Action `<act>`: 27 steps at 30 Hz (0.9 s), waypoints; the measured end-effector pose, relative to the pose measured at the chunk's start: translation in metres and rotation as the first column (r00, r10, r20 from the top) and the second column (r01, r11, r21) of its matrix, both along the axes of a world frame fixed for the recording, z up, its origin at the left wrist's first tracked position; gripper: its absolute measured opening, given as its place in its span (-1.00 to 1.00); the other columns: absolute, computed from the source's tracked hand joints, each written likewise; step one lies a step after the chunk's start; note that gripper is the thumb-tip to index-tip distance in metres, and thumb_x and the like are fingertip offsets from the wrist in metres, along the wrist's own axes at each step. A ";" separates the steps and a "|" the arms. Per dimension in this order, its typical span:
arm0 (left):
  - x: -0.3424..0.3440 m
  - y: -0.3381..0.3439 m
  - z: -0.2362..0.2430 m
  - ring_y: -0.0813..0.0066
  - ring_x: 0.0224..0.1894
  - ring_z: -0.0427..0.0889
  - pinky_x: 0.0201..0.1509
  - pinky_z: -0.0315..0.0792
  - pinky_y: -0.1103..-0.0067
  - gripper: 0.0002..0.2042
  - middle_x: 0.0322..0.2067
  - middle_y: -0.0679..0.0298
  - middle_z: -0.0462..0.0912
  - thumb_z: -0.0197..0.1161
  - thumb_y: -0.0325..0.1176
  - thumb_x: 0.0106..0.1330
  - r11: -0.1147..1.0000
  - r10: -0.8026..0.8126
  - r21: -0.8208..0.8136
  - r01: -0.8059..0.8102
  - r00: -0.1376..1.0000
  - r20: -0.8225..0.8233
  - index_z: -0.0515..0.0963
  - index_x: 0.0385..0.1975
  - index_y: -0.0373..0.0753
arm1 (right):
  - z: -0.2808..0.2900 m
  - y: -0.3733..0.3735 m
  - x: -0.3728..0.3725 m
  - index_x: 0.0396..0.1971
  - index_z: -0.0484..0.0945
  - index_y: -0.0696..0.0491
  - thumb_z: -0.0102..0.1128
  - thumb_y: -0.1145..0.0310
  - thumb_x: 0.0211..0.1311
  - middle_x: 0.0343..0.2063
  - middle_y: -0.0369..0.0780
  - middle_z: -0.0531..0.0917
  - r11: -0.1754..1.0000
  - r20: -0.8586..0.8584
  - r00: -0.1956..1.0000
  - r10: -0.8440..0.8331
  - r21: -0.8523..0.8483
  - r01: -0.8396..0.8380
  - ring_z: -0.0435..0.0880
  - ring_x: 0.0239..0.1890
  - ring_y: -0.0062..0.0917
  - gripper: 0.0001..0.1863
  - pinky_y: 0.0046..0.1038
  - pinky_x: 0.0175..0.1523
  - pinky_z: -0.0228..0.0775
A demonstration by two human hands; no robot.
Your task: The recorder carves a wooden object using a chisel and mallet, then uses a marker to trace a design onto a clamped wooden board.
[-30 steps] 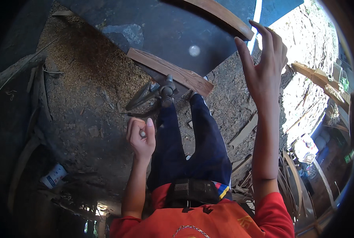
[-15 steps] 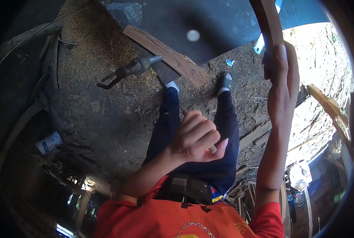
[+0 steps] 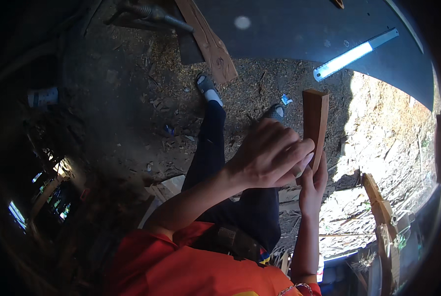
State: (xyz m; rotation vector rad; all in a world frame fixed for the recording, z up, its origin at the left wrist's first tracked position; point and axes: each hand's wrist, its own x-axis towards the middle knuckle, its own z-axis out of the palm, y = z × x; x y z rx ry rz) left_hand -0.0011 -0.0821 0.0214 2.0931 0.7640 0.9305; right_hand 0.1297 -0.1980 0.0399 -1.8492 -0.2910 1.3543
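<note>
My left hand (image 3: 265,154) is closed on a thin stick-like object, now mostly hidden by the fingers; it is held against the side of a reddish wooden piece (image 3: 314,111). My right hand (image 3: 310,183) grips that piece from below and holds it on end, partly hidden behind the left hand. Beyond my hands lie a metal ruler (image 3: 341,61) on the dark tabletop (image 3: 279,29) and a long wooden board (image 3: 208,47) with drawn or carved lines, beside a metal clamp-like fitting (image 3: 156,17).
My feet (image 3: 208,89) stand on dirt ground (image 3: 146,113) strewn with shavings and scraps. A white bucket (image 3: 42,97) is at the dim left. Rough timbers (image 3: 378,197) and sunlit debris lie at the right.
My right hand took the wooden piece off the tabletop and drew it toward my body. My left hand moved up and right to meet it. The view has swung round.
</note>
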 end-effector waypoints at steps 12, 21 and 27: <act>-0.017 0.048 -0.010 0.52 -0.54 0.44 -0.45 0.29 0.56 -0.78 -0.58 0.39 0.40 0.38 -0.32 0.06 0.957 0.061 0.281 -0.074 0.997 0.055 0.43 -0.62 -0.16 | -0.011 0.013 -0.033 0.08 0.35 0.17 0.03 0.19 0.39 -0.45 -0.35 0.44 0.987 0.191 0.978 0.084 0.116 -0.107 0.31 -0.53 -0.79 -0.58 -0.69 -0.48 0.10; -0.015 0.062 -0.031 0.58 -0.41 0.56 -0.38 0.40 0.60 -0.81 -0.38 0.37 0.60 0.41 -0.26 0.12 0.949 0.131 0.281 -0.140 0.990 0.053 0.52 -0.50 -0.16 | -0.014 0.022 -0.074 -0.03 0.38 0.15 0.02 0.23 0.39 -0.59 -0.37 0.38 0.996 0.148 0.986 0.083 0.030 -0.088 0.23 -0.65 -0.78 -0.68 -0.69 -0.55 0.00; -0.013 0.059 -0.038 0.62 -0.44 0.56 -0.40 0.38 0.62 -0.82 -0.39 0.40 0.60 0.41 -0.24 0.12 0.962 0.122 0.238 -0.134 0.990 0.065 0.54 -0.51 -0.13 | -0.014 0.015 -0.087 0.03 0.33 0.17 0.10 0.31 0.31 -0.53 -0.32 0.42 0.998 0.077 0.995 -0.062 0.019 0.060 0.31 -0.59 -0.74 -0.62 -0.67 -0.52 0.12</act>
